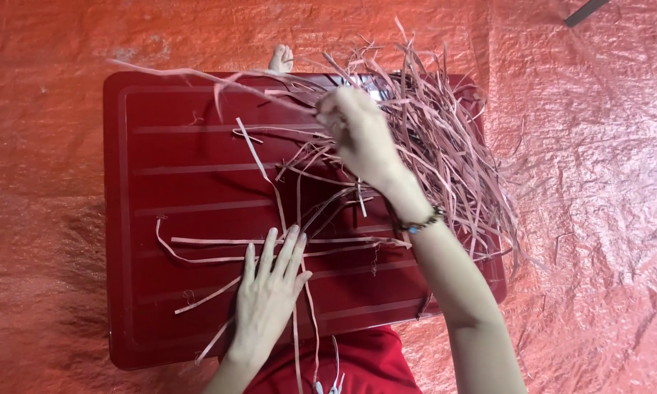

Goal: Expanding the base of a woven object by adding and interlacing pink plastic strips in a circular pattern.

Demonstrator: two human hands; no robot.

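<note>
1. My left hand (pixel 269 292) lies open and flat, low in the frame's centre, pressing laid-out pink strips (pixel 270 241) onto the red tray (pixel 168 190).
2. My right hand (pixel 358 131), upper centre, pinches one strip (pixel 219 79) from the tangled pile (pixel 445 146) at upper right.

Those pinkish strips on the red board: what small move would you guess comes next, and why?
Probably drawing the pinched strip free of the pile: the right hand grips its end, raised, while the left hand lies flat on the laid-out strips on the board.

An orange woven tarp (pixel 598 219) covers the floor; a bare toe (pixel 280 58) shows.
</note>
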